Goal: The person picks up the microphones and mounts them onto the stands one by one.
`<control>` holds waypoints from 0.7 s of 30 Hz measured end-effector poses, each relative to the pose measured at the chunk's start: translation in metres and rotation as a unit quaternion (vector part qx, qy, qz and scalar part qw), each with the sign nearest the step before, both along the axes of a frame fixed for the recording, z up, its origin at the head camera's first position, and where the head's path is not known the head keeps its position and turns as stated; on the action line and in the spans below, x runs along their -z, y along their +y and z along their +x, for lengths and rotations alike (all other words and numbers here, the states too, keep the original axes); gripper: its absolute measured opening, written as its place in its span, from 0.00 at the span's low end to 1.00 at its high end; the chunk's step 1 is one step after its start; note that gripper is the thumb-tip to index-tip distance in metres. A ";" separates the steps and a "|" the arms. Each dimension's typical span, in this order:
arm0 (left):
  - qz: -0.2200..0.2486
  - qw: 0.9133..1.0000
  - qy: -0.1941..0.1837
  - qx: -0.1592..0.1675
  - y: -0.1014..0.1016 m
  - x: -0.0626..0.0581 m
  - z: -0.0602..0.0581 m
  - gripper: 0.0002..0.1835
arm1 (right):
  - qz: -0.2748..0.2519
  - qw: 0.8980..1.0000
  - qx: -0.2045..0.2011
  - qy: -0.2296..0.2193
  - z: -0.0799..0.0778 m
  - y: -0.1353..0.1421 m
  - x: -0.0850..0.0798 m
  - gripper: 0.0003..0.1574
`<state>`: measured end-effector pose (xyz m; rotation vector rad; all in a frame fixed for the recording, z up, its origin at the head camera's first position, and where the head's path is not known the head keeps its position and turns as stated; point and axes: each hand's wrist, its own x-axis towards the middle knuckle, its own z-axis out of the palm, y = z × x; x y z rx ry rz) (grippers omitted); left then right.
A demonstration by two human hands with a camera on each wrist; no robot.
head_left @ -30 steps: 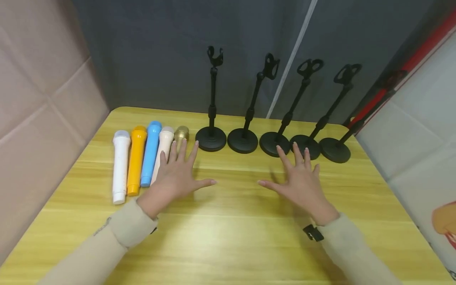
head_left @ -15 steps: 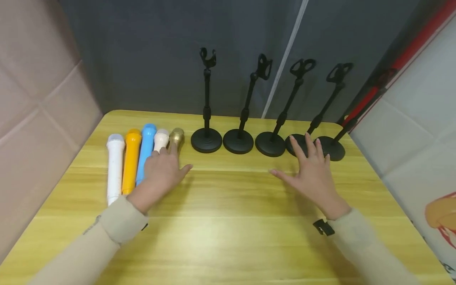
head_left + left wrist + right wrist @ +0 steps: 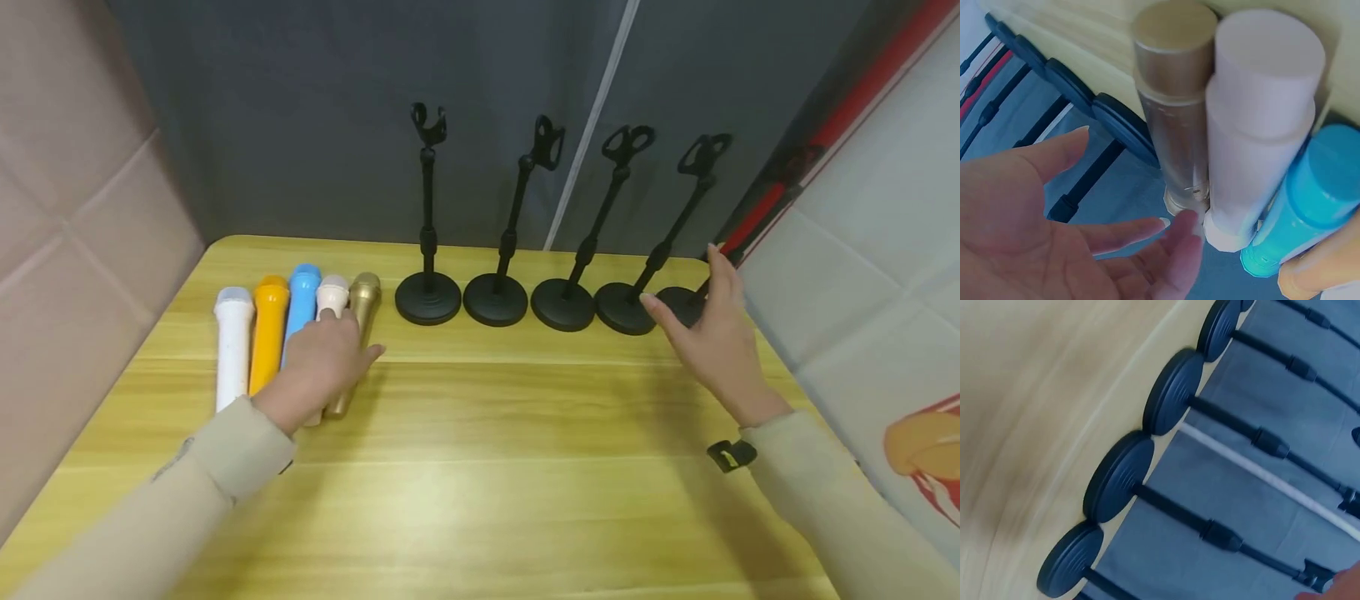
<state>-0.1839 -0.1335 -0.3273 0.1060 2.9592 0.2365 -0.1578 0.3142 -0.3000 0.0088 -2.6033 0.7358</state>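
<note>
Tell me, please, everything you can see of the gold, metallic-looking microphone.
The gold, metallic-looking microphone has a rounded head, a slim body and a flat-ended cylindrical tail set off by a ridge. It lies on the yellow wood-grain table, head toward the dark grey backdrop, just right of the pale pink cylindrical microphone. The left hand partly covers it in the head view; whether any finger touches it is unclear.

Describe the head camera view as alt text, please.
A person's left hand is over five microphones lying side by side on a wood-grain table; the right hand is at the right end of a row of five black stands.
</note>
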 end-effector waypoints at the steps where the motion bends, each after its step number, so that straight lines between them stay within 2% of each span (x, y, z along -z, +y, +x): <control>1: -0.003 1.000 0.000 0.001 0.001 0.000 -0.002 0.39 | -0.005 1.000 0.005 0.004 -0.001 0.004 -0.001 0.60; 5: -0.013 1.000 -0.004 0.001 0.006 0.002 -0.007 0.42 | -0.035 0.999 0.017 0.033 -0.009 0.018 -0.006 0.59; 9: -0.023 1.000 -0.005 -0.006 0.010 0.004 -0.010 0.41 | -0.054 0.996 0.057 0.050 -0.018 0.032 -0.009 0.59; 13: -0.033 0.999 -0.003 -0.007 0.012 0.006 -0.011 0.41 | -0.080 0.992 0.099 0.022 -0.025 0.044 -0.011 0.61; 21: -0.032 0.999 -0.016 -0.011 0.012 0.013 -0.017 0.38 | -0.136 0.981 0.134 -0.038 -0.042 0.066 -0.011 0.63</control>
